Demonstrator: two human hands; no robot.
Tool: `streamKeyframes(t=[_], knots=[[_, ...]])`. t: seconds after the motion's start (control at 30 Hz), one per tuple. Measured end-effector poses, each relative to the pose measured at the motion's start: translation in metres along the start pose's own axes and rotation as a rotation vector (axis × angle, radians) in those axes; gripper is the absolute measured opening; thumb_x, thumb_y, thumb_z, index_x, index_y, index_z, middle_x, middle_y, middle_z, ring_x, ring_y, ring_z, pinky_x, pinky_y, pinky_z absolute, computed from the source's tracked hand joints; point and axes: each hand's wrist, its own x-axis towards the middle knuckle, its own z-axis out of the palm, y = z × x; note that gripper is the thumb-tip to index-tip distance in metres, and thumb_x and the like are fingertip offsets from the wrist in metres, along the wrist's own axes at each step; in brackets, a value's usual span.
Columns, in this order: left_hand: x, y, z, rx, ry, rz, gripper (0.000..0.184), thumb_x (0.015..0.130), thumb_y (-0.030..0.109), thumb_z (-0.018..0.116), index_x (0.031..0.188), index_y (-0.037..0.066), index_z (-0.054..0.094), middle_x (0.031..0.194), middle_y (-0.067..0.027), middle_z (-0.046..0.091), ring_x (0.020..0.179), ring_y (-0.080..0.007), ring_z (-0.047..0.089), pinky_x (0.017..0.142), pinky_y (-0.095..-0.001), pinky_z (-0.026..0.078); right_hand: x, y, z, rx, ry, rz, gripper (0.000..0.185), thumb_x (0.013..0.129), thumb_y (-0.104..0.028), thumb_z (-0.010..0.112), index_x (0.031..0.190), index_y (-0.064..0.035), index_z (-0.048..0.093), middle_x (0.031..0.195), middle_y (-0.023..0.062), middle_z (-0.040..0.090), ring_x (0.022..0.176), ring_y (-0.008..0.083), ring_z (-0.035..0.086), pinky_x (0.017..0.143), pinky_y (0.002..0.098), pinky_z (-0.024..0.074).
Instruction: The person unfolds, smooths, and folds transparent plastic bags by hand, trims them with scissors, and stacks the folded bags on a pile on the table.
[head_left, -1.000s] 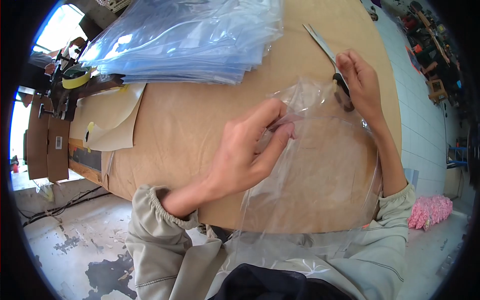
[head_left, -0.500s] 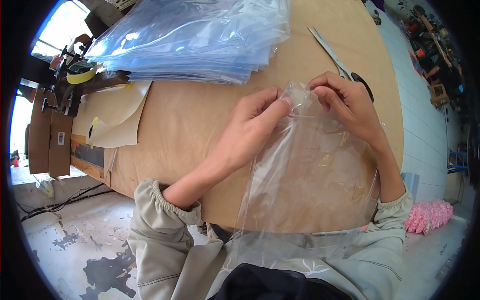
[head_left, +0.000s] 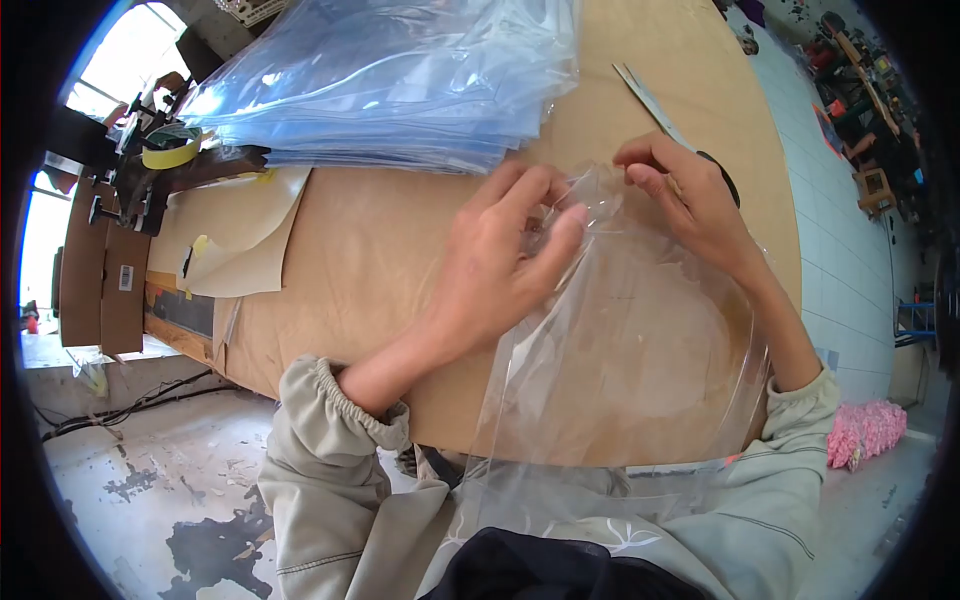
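— Where is the clear plastic sheet [head_left: 640, 350] to be found?
— It is spread over the near part of the table [head_left: 370, 260], in front of the person, with its lower end hung over the edge above the lap. Its upper end is raised and crumpled between the hands.

— And how is the left hand [head_left: 498, 250] placed?
— It is clamped on the crumpled upper end, which is caught between thumb and fingers.

— Is the same end gripped by the right hand [head_left: 693, 200]?
— That cannot be told. The thumb and forefinger are bent toward each other, with their tips held close to the crumpled plastic; whether any is pinched there is not shown clearly.

— What is seen nearby?
— A pair of scissors [head_left: 652, 106] is laid just beyond the right hand, its dark handle partly covered by it. Farther off, a stack of plastic sheets [head_left: 400, 90] is piled on the table. To the left, a curled piece of paper [head_left: 245, 230] is seen near a roll of yellow tape [head_left: 172, 154].
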Motion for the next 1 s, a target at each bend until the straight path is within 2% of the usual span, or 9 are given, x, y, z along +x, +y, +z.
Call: streamKeyframes(t=[0.23, 0.33, 0.43, 0.53, 0.63, 0.73, 0.83, 0.93, 1.0], knots=[[-0.006, -0.005, 0.002, 0.257, 0.113, 0.341, 0.024, 0.077, 0.014, 0.071, 0.095, 0.002, 0.061, 0.112, -0.0154, 0.052, 0.096, -0.0297, 0.056, 0.076, -0.0374, 0.048, 0.028, -0.014, -0.001, 0.353, -0.293, -0.067, 0.015, 0.092, -0.004, 0.052, 0.103, -0.0004, 0.062, 0.095, 0.007, 0.06, 0.084, 0.0149, 0.056, 0.075, 0.0273, 0.0461], [-0.01, -0.006, 0.0, 0.237, 0.074, 0.283, 0.028, 0.074, 0.013, 0.073, 0.096, 0.002, 0.061, 0.111, -0.0143, 0.052, 0.102, -0.0294, 0.052, 0.081, -0.0399, 0.044, 0.032, -0.005, 0.001, 0.359, -0.346, -0.087, 0.015, 0.091, 0.001, 0.052, 0.102, 0.0015, 0.062, 0.098, 0.0078, 0.058, 0.088, 0.0153, 0.057, 0.077, 0.0266, 0.0467], [-0.014, 0.001, 0.0, 0.257, 0.041, 0.214, 0.028, 0.075, 0.015, 0.072, 0.095, 0.001, 0.06, 0.108, -0.0117, 0.054, 0.099, -0.0276, 0.053, 0.078, -0.039, 0.042, 0.03, -0.002, 0.003, 0.385, -0.314, -0.077, 0.013, 0.089, 0.004, 0.053, 0.098, 0.0023, 0.062, 0.098, 0.008, 0.058, 0.088, 0.015, 0.057, 0.076, 0.0262, 0.0471], [-0.012, 0.007, -0.003, 0.293, -0.001, 0.21, 0.027, 0.075, 0.009, 0.07, 0.098, -0.001, 0.06, 0.106, -0.0148, 0.058, 0.093, -0.0298, 0.058, 0.079, -0.0369, 0.046, 0.031, -0.004, 0.003, 0.378, -0.264, -0.077, 0.011, 0.088, 0.005, 0.054, 0.094, 0.0026, 0.063, 0.097, 0.0082, 0.058, 0.087, 0.0143, 0.057, 0.075, 0.0254, 0.047], [-0.015, 0.006, -0.004, 0.311, -0.037, 0.204, 0.028, 0.08, 0.018, 0.067, 0.1, 0.001, 0.057, 0.099, -0.0097, 0.058, 0.091, -0.0272, 0.055, 0.075, -0.0381, 0.038, 0.031, -0.001, 0.005, 0.435, -0.231, -0.089, 0.01, 0.088, 0.004, 0.055, 0.092, 0.0014, 0.064, 0.094, 0.0064, 0.058, 0.082, 0.0126, 0.056, 0.073, 0.0244, 0.0461], [-0.009, 0.002, -0.017, 0.183, -0.06, 0.199, 0.02, 0.087, 0.015, 0.06, 0.099, 0.0, 0.057, 0.094, -0.0118, 0.059, 0.091, -0.0254, 0.057, 0.073, -0.0351, 0.042, 0.03, -0.002, 0.002, 0.548, -0.199, -0.103, 0.011, 0.087, 0.005, 0.056, 0.092, 0.0002, 0.065, 0.096, 0.0056, 0.056, 0.08, 0.0113, 0.055, 0.074, 0.024, 0.0459], [-0.006, -0.007, 0.002, -0.153, 0.273, 0.002, 0.019, 0.094, 0.015, 0.054, 0.101, -0.001, 0.057, 0.088, -0.0118, 0.062, 0.08, -0.0194, 0.059, 0.065, -0.0304, 0.046, 0.03, -0.003, -0.002, 0.6, -0.193, -0.164, 0.014, 0.086, 0.007, 0.056, 0.092, -0.0006, 0.065, 0.1, 0.0052, 0.052, 0.083, 0.0108, 0.054, 0.076, 0.0243, 0.0461], [-0.001, 0.004, 0.003, -0.43, 0.158, -0.248, 0.024, 0.096, 0.019, 0.053, 0.102, -0.003, 0.06, 0.082, -0.0083, 0.064, 0.068, -0.012, 0.057, 0.058, -0.0243, 0.046, 0.028, -0.005, 0.001, 0.589, -0.183, -0.196, 0.015, 0.086, 0.007, 0.055, 0.093, -0.002, 0.065, 0.1, 0.0044, 0.049, 0.086, 0.0103, 0.053, 0.076, 0.024, 0.0452], [0.004, 0.006, -0.004, -0.419, -0.007, -0.39, 0.026, 0.095, 0.02, 0.056, 0.1, -0.004, 0.062, 0.078, -0.0063, 0.065, 0.064, -0.0096, 0.056, 0.057, -0.0233, 0.045, 0.026, -0.007, 0.004, 0.561, -0.186, -0.205, 0.015, 0.087, 0.006, 0.055, 0.093, -0.003, 0.065, 0.1, 0.0043, 0.049, 0.087, 0.0102, 0.052, 0.077, 0.0237, 0.0442]])
